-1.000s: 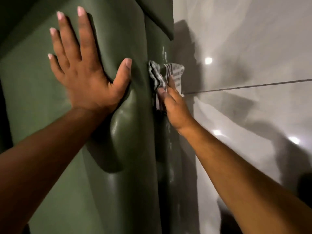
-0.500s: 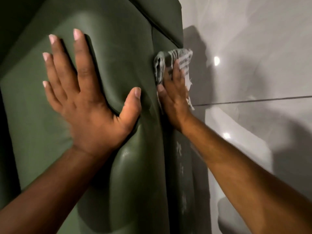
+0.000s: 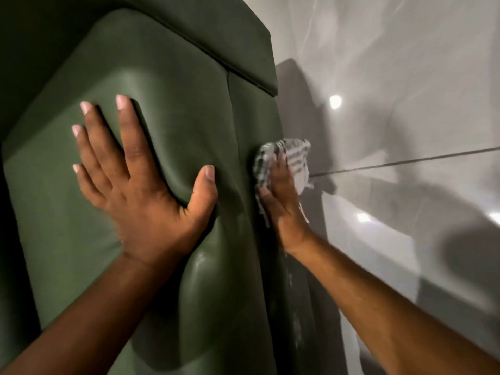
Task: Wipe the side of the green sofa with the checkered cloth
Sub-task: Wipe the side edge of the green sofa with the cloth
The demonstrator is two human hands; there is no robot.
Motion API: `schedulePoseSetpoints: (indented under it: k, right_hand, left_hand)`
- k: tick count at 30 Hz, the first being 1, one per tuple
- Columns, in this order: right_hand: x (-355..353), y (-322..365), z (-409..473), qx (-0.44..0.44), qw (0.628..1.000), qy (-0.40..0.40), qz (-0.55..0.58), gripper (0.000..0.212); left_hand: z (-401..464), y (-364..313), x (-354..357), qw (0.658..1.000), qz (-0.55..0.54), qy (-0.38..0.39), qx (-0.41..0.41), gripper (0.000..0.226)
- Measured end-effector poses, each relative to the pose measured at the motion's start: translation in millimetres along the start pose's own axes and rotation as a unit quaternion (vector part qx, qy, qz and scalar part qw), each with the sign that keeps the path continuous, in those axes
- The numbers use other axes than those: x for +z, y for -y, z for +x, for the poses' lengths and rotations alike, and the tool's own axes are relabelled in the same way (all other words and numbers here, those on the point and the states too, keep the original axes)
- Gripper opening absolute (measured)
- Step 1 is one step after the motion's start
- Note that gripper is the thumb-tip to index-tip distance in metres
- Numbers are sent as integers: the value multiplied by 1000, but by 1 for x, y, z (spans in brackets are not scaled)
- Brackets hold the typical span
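The green sofa (image 3: pixel 173 85) fills the left and middle of the head view, its padded top facing me and its narrow side running down the middle. My left hand (image 3: pixel 140 182) lies flat on the padded top with fingers spread, denting the cushion. My right hand (image 3: pixel 281 201) presses the checkered cloth (image 3: pixel 286 155) flat against the sofa's side, just right of the seam. The cloth bunches above and around the fingers, and a frayed edge hangs below the palm. Faint pale smears show on the side below my right wrist.
A glossy grey tiled floor (image 3: pixel 405 104) lies to the right of the sofa, with a dark grout line (image 3: pixel 405 161) and bright light reflections. Shadows of my arms fall across the tiles.
My right hand slid the cloth up along the sofa's side. The view pulled back, showing more of the sofa's top end. My left hand stayed flat on the cushion.
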State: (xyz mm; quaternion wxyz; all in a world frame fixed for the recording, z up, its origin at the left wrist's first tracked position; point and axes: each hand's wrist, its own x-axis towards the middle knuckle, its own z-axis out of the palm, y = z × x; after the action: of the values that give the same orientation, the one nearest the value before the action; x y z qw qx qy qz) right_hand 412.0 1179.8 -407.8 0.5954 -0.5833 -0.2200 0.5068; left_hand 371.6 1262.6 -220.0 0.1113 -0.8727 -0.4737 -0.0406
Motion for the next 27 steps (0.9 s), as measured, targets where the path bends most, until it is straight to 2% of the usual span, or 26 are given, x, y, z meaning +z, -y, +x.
schedulePoseSetpoints:
  k: [2,6,9,12,14,16,18,20,23,27]
  right_hand:
    - [6,22,6,-29,999,19,-36,58]
    - [1,49,56,-25,999,-2,-49,58]
    - [-10,50,108,-19,997,-17,-74,84]
    - [-20,39,128,54,998,-19,6,70]
    - [-27,24,107,137,984,-39,105,71]
    - [-23,9,67,183,969,-52,159,63]
    - [-14,-5,26,162,980,-35,113,53]
    - [-5,-7,4,98,994,-11,37,45]
    - [4,16,8,13,999,-12,-27,47]
    - [-2,39,47,-26,997,-17,-73,57]
  left_hand:
    - [1,-1,-1,1000,1,1,-5,101]
    - [1,-1,-1,1000,-3,11,-6,102]
    - [0,1,1,1000,0,11,0,101]
    - [0,2,3,1000,-3,3,3,99]
    - [0,2,3,1000,-3,0,3,99]
    - [0,2,4,1000,-3,-2,3,99]
    - [0,2,5,1000,-1,-1,5,100]
    - [-1,2,5,1000,-4,-3,4,101]
    - [0,2,4,1000,-3,-2,2,101]
    - [1,3,5,1000,-2,0,3,101]
